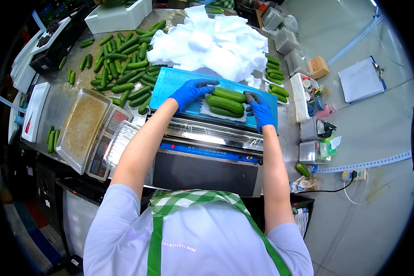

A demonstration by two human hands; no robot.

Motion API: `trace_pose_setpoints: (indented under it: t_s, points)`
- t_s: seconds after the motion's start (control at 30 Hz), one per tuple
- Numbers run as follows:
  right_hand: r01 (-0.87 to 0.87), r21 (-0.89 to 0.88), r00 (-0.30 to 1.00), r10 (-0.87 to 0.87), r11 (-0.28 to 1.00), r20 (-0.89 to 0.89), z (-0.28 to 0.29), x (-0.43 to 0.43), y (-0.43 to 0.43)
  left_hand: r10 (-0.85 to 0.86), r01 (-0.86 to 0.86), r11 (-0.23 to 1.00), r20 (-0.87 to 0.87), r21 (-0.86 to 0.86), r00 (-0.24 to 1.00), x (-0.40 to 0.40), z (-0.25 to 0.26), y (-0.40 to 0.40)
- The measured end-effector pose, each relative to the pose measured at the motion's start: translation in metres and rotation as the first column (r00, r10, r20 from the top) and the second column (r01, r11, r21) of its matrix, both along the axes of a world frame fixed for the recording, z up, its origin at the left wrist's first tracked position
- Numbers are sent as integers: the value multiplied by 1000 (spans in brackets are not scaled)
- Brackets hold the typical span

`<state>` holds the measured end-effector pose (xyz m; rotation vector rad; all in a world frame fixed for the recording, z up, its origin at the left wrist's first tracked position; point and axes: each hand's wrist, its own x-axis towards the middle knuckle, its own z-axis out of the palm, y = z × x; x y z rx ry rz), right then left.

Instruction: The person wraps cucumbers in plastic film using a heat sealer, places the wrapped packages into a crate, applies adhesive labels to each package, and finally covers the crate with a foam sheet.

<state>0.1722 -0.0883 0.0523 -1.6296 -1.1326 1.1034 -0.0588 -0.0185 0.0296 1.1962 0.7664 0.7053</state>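
Observation:
Three cucumbers [225, 102] lie side by side on a piece of white foam netting [205, 109], on top of a blue board [172, 77]. Blue gloves with dark fingertips cover both hands. My left hand [192, 92] is at the cucumbers' left ends, fingers spread over the netting's edge. At the right end of the uppermost cucumber, my right hand [260, 109] touches it with its fingertips, thumb apart. Whether either hand presses on the cucumbers is unclear. Below the board is a film wrapping machine [207, 148] with a dark plate [203, 174].
Loose cucumbers [119, 65] cover the steel table's left side, beside a heap of white foam netting [210, 41]. Several netted cucumbers [275, 74] lie right. A scale [105, 151] with a clear tray [84, 127] stands left. A white bin [299, 98] of small items lines the wall.

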Motion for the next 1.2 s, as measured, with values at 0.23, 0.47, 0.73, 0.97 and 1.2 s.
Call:
trace_pose_setpoints:
  t_s: [0.23, 0.47, 0.73, 0.97, 1.2]
  points:
    - [-81, 55, 986, 88, 995, -140, -18, 0, 6, 51, -50, 994, 10, -93, 999, 9, -26, 13]
    - [-108, 87, 970, 124, 990, -210, -8, 2, 5, 211, -208, 976, -51, 70, 976, 6, -5, -13]
    - [-143, 138, 935, 180, 980, -306, -14, 7, 3, 222, -201, 961, -101, 190, 970, 6, -2, -36]
    - [-127, 146, 938, 167, 981, -303, -14, 9, 4, 378, -381, 896, 61, 229, 924, 20, -20, -53]
    - [43, 387, 994, 1, 921, -113, -26, 7, 11, 389, -281, 858, -187, 430, 902, 12, -1, -38]
